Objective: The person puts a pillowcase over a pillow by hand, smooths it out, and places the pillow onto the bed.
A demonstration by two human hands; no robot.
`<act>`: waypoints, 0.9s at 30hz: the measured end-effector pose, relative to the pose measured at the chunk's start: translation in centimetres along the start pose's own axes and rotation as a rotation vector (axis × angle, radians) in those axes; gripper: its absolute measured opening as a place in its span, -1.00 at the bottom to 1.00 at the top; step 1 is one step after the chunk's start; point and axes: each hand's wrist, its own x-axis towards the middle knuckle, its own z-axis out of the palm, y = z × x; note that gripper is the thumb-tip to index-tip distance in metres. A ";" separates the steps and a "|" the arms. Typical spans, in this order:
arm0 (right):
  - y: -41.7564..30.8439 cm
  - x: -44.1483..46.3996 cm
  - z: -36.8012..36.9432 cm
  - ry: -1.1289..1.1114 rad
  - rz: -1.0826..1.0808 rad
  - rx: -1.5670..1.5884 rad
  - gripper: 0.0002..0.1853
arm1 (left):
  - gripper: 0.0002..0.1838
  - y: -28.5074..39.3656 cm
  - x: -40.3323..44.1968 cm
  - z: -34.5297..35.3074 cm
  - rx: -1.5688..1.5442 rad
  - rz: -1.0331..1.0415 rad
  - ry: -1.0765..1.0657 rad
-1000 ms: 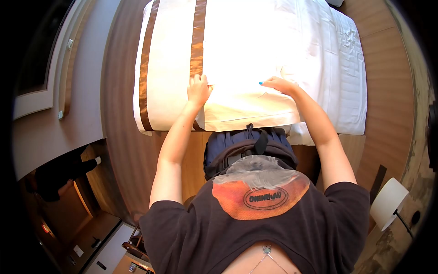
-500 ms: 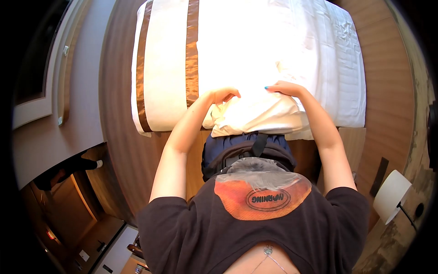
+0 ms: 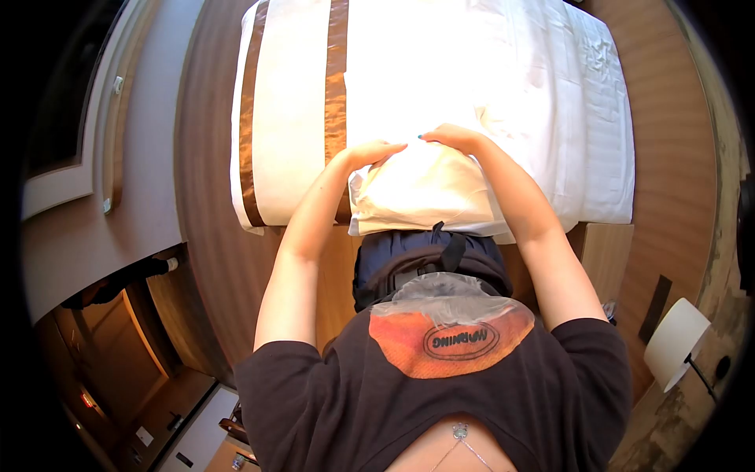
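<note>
A plump white pillow (image 3: 425, 193) lies at the near edge of the bed, against the front of my body, with yellowish light on it. My left hand (image 3: 376, 152) grips its far left edge, thumb pointing inward and the other fingers mostly hidden. Opposite it, my right hand (image 3: 452, 137) holds the far edge, its blue-nailed thumb close to the left thumb. Bright glare washes out the white bedding (image 3: 409, 71) beyond both hands, so the pillow's far outline is hard to make out.
Two brown satin stripes cross the bedding on the left, one of them a nearer band (image 3: 336, 86). A white-shaded lamp (image 3: 676, 344) stands at the lower right. Wood flooring (image 3: 208, 157) runs along the left. Part of another person (image 3: 126, 279) shows at the lower left.
Both hands have drawn closer together and slightly farther from me along the pillow's far edge. The right hand moved left, and the pillow now looks smoother and rounder, shifted left.
</note>
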 end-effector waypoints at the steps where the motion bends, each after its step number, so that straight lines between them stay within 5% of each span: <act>1: 0.9 -0.4 -0.5 -0.001 -0.001 -0.033 -0.57 | -0.28 -1.5 0.2 -0.2 0.065 -0.022 0.023; 7: 6.4 -2.6 -0.1 0.050 0.141 0.029 -0.42 | -0.26 -14.3 3.8 -1.3 0.205 -0.180 0.128; 10: 7.8 -4.2 0.3 0.097 0.272 -0.062 -0.35 | -0.33 -13.0 0.4 0.2 0.489 -0.211 -0.021; 13: 8.6 -6.2 0.3 0.144 0.358 0.052 -0.37 | -0.43 -19.5 0.2 1.3 0.897 0.172 0.263; 16: 11.6 -5.9 0.3 0.208 0.325 0.119 -0.39 | -0.63 -21.4 -0.6 2.8 0.929 0.278 0.383; 19: 11.7 -5.9 0.6 0.240 0.323 0.127 -0.40 | -0.76 -20.0 1.7 3.1 0.643 0.427 0.370; 23: 12.2 -6.5 -0.2 0.222 0.369 0.134 -0.44 | -0.75 -17.0 1.7 2.4 -0.065 0.212 0.162; 27: 10.2 -6.6 -1.3 0.101 0.270 0.082 -0.53 | -0.70 -15.2 0.6 1.6 -0.563 0.212 0.031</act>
